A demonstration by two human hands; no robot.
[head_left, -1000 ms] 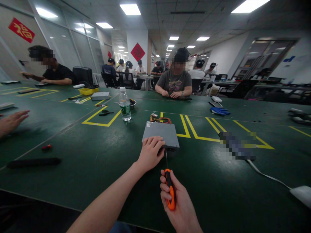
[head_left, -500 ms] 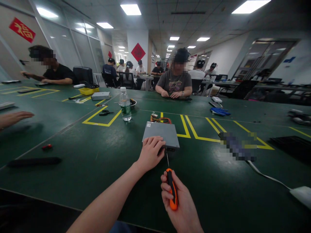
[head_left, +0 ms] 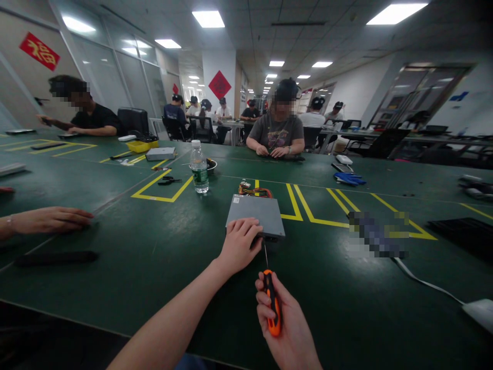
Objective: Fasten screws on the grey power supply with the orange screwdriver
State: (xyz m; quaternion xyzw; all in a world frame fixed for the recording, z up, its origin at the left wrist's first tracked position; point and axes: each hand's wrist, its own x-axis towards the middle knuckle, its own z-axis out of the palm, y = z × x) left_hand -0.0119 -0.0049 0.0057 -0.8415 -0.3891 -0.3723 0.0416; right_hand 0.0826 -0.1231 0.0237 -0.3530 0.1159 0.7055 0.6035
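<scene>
A grey computer power supply [head_left: 256, 208] lies flat on the green table, its bundle of coloured wires [head_left: 256, 192] coming out at the far side. My left hand [head_left: 241, 242] grips its near left edge, fingers bent over the top and thumb down by the near face. Wrapped in the fingers of my right hand [head_left: 287, 316] is a screwdriver [head_left: 272, 303] with an orange and black handle. Its thin shaft points away from me to the near face of the power supply. Whether the tip sits in a screw is too small to tell.
A water bottle [head_left: 199, 167] stands beyond the power supply to the left, before a metal bowl [head_left: 211, 165]. Black pliers [head_left: 169, 180] lie within yellow tape. From the left reaches a co-worker's hand [head_left: 57, 220], near a black strip [head_left: 56, 258]. Blue gloves [head_left: 349, 178] lie at right.
The screwdriver handle has turned in my right hand. My left hand stays on the power supply. A co-worker's hand has come in from the left, and the small red object there no longer shows.
</scene>
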